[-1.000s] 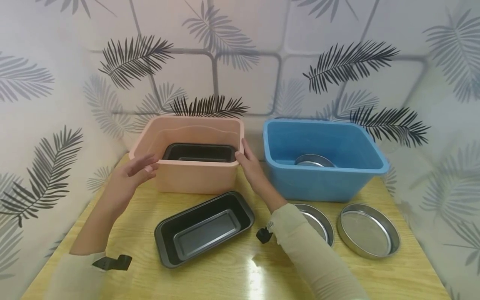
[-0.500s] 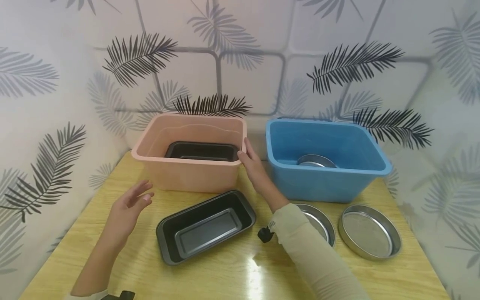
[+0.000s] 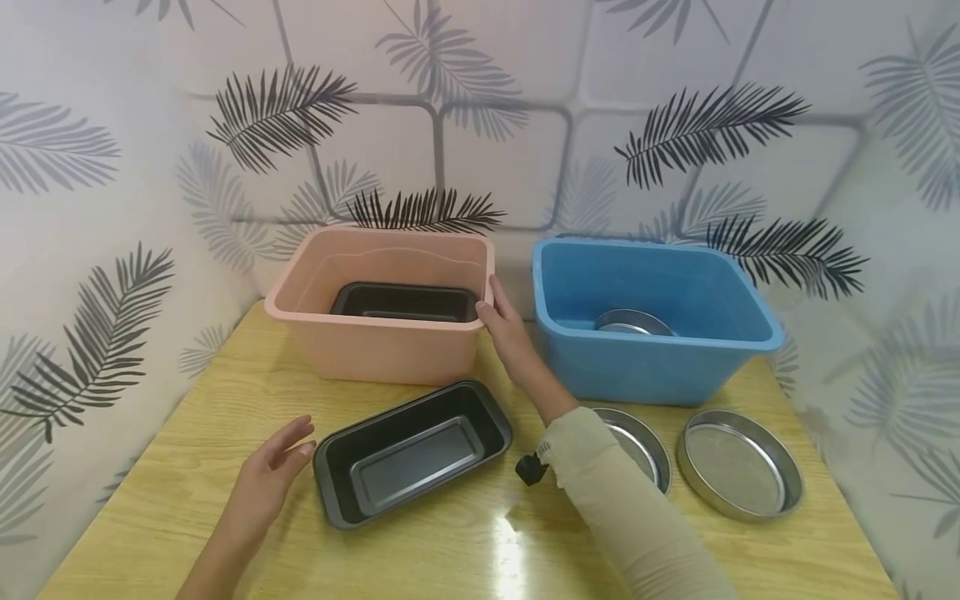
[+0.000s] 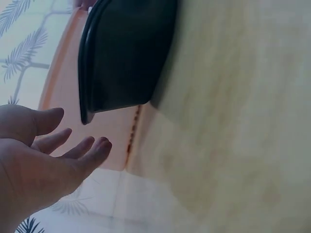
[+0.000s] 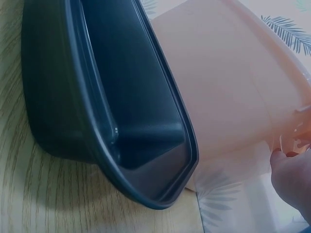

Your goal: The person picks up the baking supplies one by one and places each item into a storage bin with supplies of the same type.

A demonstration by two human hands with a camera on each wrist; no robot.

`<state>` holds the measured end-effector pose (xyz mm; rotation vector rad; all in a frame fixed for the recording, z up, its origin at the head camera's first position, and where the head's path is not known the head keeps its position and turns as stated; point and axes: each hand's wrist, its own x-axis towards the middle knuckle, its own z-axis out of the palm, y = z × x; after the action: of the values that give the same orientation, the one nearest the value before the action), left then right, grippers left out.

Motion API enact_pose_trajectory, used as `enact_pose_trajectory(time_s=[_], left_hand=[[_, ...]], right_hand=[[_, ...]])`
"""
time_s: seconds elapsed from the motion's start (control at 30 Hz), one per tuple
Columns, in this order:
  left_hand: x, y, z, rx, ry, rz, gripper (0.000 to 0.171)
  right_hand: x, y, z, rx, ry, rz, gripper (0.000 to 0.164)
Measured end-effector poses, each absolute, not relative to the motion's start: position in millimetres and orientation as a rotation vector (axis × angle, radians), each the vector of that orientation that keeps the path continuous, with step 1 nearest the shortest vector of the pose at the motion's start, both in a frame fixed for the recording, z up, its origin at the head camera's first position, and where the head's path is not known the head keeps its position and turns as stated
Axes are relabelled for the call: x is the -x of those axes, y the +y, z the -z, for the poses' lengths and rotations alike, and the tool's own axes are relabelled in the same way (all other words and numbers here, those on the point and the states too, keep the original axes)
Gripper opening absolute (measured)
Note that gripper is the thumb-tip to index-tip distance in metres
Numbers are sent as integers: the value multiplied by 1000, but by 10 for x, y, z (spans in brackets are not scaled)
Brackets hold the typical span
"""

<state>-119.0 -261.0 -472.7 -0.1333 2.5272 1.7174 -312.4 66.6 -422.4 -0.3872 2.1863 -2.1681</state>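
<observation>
A dark grey loaf pan (image 3: 415, 458) lies at a slant on the table. Just off its left end hovers my left hand (image 3: 273, 467), fingers loosely bent and holding nothing. In the left wrist view the thumb and fingers of the left hand (image 4: 48, 155) are apart, close to the dark loaf pan (image 4: 131, 53). My right hand (image 3: 512, 337) holds the right rim of a pink plastic bin (image 3: 390, 350), its thumb at the front corner. Inside that bin sits another dark loaf pan (image 3: 405, 302). In the right wrist view the thumb of the right hand (image 5: 291, 179) shows against the bin's edge.
A blue plastic bin (image 3: 637, 367) stands to the right, with a round metal pan (image 3: 633, 320) inside. Before it lie two round cake pans, one (image 3: 738, 467) fully visible, the other (image 3: 637, 442) partly behind the right sleeve (image 3: 622, 500). A patterned wall backs the wooden table (image 3: 420, 558).
My left hand has come away from the pink bin's left front corner, down toward me, to the near loaf pan's left end. The right hand stays on the bin's rim.
</observation>
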Motion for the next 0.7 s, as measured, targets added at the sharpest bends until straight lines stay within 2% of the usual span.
enact_pose_trajectory(time_s=[0.7], left_hand=[[1171, -2472, 4900, 112, 2277, -1881, 51]], right_hand=[[3138, 659, 4238, 392, 2145, 2189, 66]])
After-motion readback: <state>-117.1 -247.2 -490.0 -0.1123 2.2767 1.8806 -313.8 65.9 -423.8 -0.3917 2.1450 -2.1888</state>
